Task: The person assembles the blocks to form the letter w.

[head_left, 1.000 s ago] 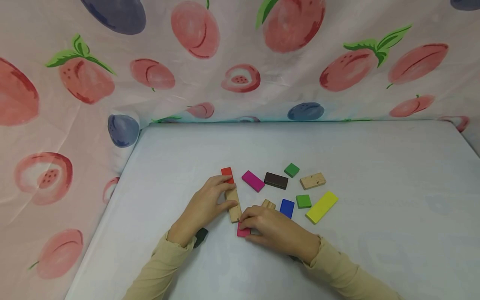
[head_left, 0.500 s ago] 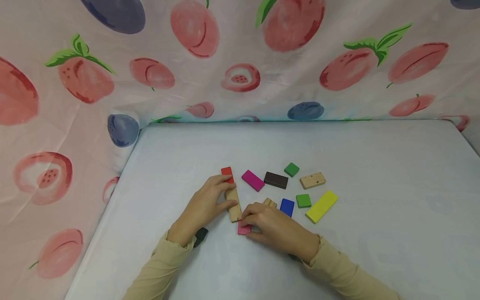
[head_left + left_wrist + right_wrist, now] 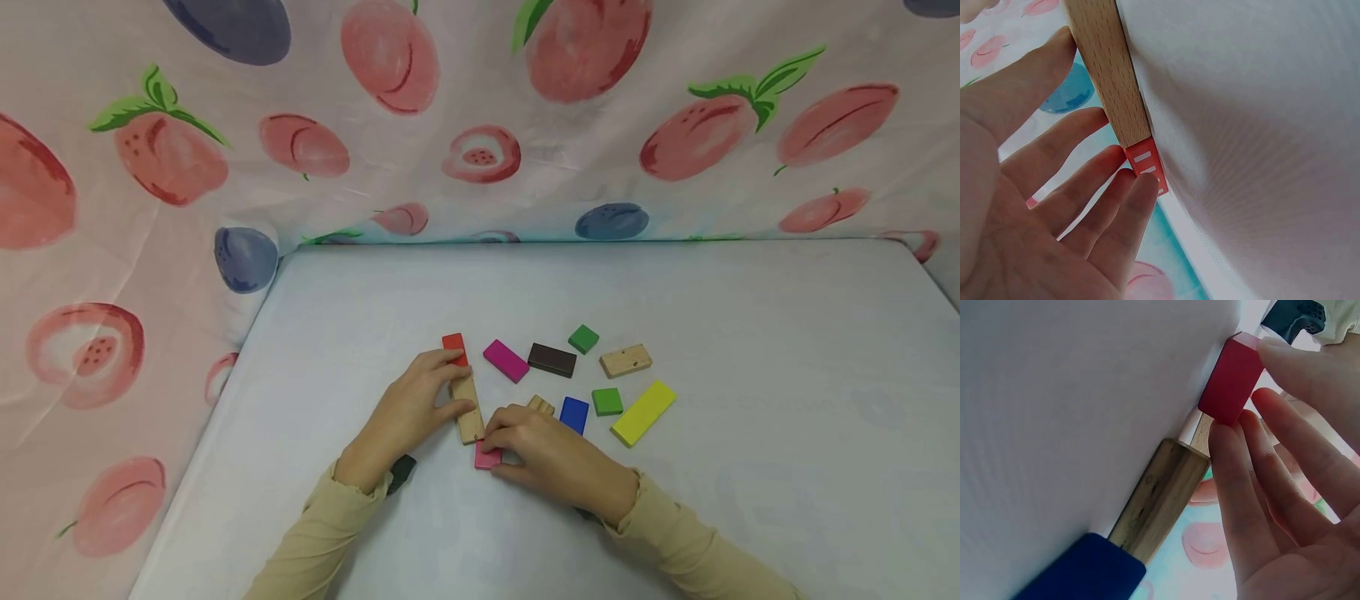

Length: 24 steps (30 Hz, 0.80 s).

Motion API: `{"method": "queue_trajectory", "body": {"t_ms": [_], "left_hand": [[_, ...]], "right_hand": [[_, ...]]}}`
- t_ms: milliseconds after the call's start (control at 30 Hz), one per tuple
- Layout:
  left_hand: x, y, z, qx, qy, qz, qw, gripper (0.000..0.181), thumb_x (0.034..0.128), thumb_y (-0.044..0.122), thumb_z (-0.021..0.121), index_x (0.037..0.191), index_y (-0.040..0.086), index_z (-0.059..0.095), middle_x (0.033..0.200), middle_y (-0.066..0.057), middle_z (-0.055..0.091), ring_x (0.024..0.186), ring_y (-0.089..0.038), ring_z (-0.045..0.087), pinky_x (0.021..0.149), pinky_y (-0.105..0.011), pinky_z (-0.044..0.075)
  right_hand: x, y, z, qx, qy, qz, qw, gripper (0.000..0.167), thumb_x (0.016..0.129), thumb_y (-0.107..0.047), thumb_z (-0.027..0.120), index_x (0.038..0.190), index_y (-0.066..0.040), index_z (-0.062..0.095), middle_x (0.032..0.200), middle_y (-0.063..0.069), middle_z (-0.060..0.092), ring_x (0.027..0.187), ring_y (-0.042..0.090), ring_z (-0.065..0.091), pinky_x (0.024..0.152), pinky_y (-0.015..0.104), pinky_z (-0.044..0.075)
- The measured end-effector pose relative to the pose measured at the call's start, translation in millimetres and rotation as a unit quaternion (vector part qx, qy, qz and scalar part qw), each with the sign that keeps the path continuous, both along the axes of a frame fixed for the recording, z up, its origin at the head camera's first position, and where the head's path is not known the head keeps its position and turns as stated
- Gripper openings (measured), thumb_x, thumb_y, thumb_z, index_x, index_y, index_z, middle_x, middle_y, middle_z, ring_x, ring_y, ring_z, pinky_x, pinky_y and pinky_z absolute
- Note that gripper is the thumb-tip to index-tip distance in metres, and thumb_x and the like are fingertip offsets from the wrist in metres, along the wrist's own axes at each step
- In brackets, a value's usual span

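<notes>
Right hand point(image 3: 547, 454) pinches a pink rectangular block point(image 3: 487, 459) just beside a pale wooden bar point(image 3: 470, 427), nearer the left edge of a white table point(image 3: 750, 483); left hand point(image 3: 402, 408), fingers loosely extended, touches the bar and a red block point(image 3: 453, 342).

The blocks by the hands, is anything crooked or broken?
The pink block at the right hand looks out of line: it sits shifted right from the row made by the wooden block and red block. I can't see anything broken.

A pale pink sheet point(image 3: 555, 158) printed with reddish and dark-blue fruits and green leaves rises behind and left of the broad white desk point(image 3: 765, 333).
</notes>
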<state>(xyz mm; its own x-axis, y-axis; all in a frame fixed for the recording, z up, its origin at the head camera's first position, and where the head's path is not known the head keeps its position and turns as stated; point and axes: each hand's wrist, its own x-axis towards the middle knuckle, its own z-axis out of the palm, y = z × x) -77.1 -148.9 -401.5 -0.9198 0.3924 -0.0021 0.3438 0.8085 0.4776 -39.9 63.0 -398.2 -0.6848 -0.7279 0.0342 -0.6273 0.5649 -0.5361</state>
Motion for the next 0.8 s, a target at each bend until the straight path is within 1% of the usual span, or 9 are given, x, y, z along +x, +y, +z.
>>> {"method": "queue_trajectory", "body": {"t_ms": [367, 500, 700, 800], "left_hand": [[-0.1, 0.0, 0.0, -0.001, 0.000, 0.000, 1.0000, 0.048, 0.0846, 0.031, 0.080, 0.126, 0.009, 0.068, 0.145, -0.007, 0.052, 0.138, -0.025, 0.043, 0.104, -0.045, 0.049], [-0.9, 0.0, -0.8, -0.004, -0.002, -0.002, 1.0000, 0.048, 0.0855, 0.031, 0.079, 0.127, 0.010, 0.068, 0.146, -0.006, 0.051, 0.139, -0.024, 0.043, 0.106, -0.044, 0.048], [-0.9, 0.2, 0.9, -0.012, -0.010, -0.007, 0.9999, 0.049, 0.0863, 0.033, 0.078, 0.128, 0.011, 0.067, 0.146, -0.006, 0.050, 0.139, -0.025, 0.043, 0.107, -0.043, 0.047], [0.6, 1.8, 3.6, -0.012, -0.005, -0.014, 0.9998, 0.049, 0.0862, 0.033, 0.078, 0.129, 0.011, 0.067, 0.145, -0.007, 0.051, 0.138, -0.025, 0.043, 0.107, -0.042, 0.047]], "right_hand": [[-0.1, 0.4, 1.0, 0.006, -0.002, 0.000, 1.0000, 0.021, 0.082, -0.016, 0.082, 0.102, -0.010, 0.078, 0.103, -0.001, 0.067, 0.098, 0.010, 0.063, 0.084, 0.019, 0.055], [0.2, 1.7, 1.4, -0.002, 0.003, 0.002, 1.0000, 0.021, 0.082, -0.016, 0.082, 0.102, -0.010, 0.078, 0.104, -0.001, 0.067, 0.098, 0.010, 0.063, 0.084, 0.018, 0.055], [-0.7, 6.0, 4.5, -0.031, 0.033, -0.011, 0.9989, 0.017, 0.083, -0.019, 0.082, 0.099, -0.014, 0.078, 0.103, -0.005, 0.065, 0.097, 0.008, 0.061, 0.084, 0.021, 0.055], [-2.7, 9.4, 6.8, -0.043, 0.045, -0.016, 0.9980, 0.017, 0.084, -0.019, 0.081, 0.099, -0.014, 0.077, 0.103, -0.005, 0.064, 0.096, 0.008, 0.059, 0.082, 0.021, 0.054]]}}
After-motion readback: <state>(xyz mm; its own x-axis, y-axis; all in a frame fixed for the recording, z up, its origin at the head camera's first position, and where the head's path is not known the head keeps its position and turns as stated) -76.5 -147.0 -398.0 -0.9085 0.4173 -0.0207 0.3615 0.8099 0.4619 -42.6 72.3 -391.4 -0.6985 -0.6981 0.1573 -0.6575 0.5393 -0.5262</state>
